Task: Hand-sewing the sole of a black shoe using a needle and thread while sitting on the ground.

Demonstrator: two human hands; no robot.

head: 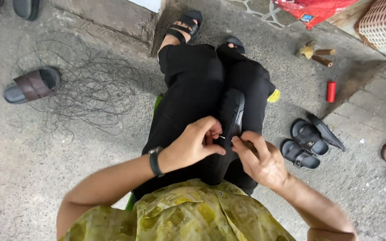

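Observation:
A black sandal (231, 117) lies sole-edge up on my lap, between my black-trousered legs. My left hand (196, 143), with a black watch on the wrist, pinches a thin needle or thread at the sandal's edge. My right hand (259, 158) holds the sandal's near edge, its index finger touching the same spot. The two hands almost meet at the sole's rim. The thread is too fine to follow.
A tangle of thin black thread (86, 89) lies on the concrete at left, by a brown slide sandal (32, 85). A pair of black sandals (307, 142) lies at right, with a red cylinder (331, 91), wooden tool (318, 53), woven basket (380, 22).

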